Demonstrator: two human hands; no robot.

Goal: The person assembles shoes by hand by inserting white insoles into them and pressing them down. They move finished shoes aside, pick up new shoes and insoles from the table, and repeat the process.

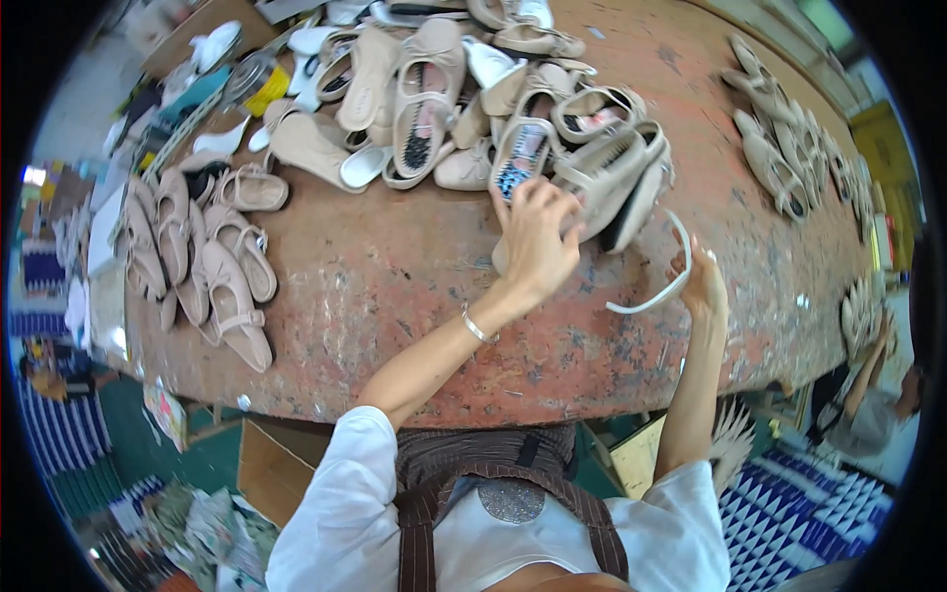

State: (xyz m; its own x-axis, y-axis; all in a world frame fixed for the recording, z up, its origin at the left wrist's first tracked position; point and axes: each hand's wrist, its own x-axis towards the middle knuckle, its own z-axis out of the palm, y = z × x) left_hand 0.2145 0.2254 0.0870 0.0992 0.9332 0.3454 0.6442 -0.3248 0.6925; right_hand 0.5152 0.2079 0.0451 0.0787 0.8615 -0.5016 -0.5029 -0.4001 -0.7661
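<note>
While grasping white strip (670, 292) in right hand (704, 283), apparently handling shoe (523, 150) with left hand (540, 239), cannot tell if clenched; next, probably steady it.

And nothing can be read here, not a word, not a number! Up in the heap on the surface (395, 296), a beige insole (367, 79) carries a small, faint mark that looks like lettering, far too tiny to make out. Down to the shoe by the left hand (541, 237), where blue, black and white marks crowd the lining (523, 153); print or pattern, no telling! Dark marks speckle the pinkish lining (422, 116) further left, equally unreadable.
</note>
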